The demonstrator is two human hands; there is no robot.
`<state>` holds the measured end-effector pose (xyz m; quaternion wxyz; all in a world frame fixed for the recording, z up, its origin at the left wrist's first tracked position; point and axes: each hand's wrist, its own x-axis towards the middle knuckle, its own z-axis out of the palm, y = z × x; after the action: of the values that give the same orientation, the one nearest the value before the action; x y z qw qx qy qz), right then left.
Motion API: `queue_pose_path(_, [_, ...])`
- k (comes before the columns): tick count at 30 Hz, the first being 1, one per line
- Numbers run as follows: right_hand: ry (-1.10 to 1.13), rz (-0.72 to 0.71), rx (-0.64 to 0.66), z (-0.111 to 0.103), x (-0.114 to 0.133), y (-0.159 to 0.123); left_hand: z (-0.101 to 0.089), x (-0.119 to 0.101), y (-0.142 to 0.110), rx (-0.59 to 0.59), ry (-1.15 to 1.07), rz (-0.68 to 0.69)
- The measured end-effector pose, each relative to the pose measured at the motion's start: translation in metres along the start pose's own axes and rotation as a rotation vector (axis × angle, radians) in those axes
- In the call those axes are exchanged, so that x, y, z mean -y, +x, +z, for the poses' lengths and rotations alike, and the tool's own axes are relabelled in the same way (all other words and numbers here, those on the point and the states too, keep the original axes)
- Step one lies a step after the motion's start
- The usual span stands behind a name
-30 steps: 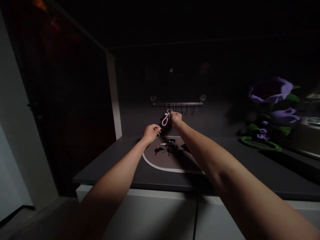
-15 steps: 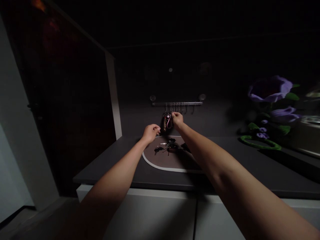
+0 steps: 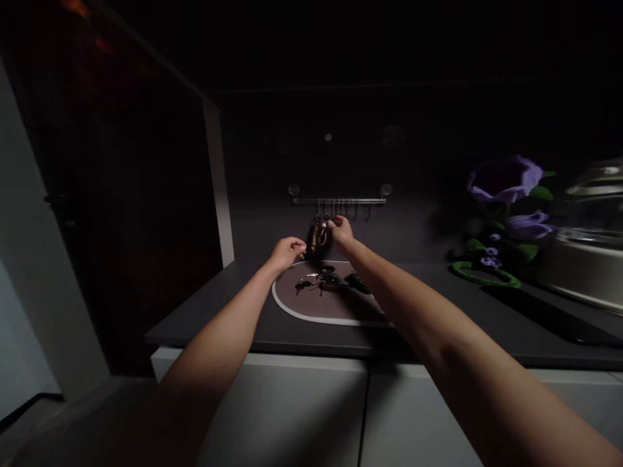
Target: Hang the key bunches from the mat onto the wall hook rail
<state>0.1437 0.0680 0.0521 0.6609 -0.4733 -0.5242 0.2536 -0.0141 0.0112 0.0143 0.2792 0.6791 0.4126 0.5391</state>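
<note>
Head view: left hand [image 3: 286, 253] just above mat rim [image 3: 292, 311]

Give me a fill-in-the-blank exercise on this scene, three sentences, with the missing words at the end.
1. The hand nearer the rail, beside a dark key fob hanging from the hooks, is the person's ____ hand.
2. Keys lie on an oval mat with a ____ rim.
3. The flowers to the right of the mat are ____.

Missing words: right; white; purple.
</note>
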Motion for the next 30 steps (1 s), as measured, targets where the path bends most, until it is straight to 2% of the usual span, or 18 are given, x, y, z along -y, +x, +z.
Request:
queue_pose_path(5, [0.029, -0.020, 0.054, -0.010, 0.009, -0.023, -0.009, -0.003, -0.004, 0.116, -0.011, -0.058])
queue_pose_path(9, [0.068, -0.071, 0.250, -0.020, 0.002, -0.049, -0.016, -0.005, -0.006, 0.230, 0.021, -0.101])
queue_pose_path(12, [-0.039, -0.128, 0.384, -0.029, -0.009, -0.070, -0.020, -0.003, -0.007, 0.346, 0.051, -0.129])
queue_pose_path(16, [-0.297, -0.272, 0.464, -0.041, -0.020, -0.089, -0.021, -0.001, -0.009, 0.467, 0.120, -0.155])
queue_pose_path(22, [-0.563, -0.390, 0.648, -0.049, -0.026, -0.100, -0.023, -0.001, -0.010, 0.600, 0.211, -0.213])
queue_pose_path(30, [-0.615, -0.380, 0.682, -0.044, -0.031, -0.097, -0.024, -0.002, -0.011, 0.648, 0.315, -0.233])
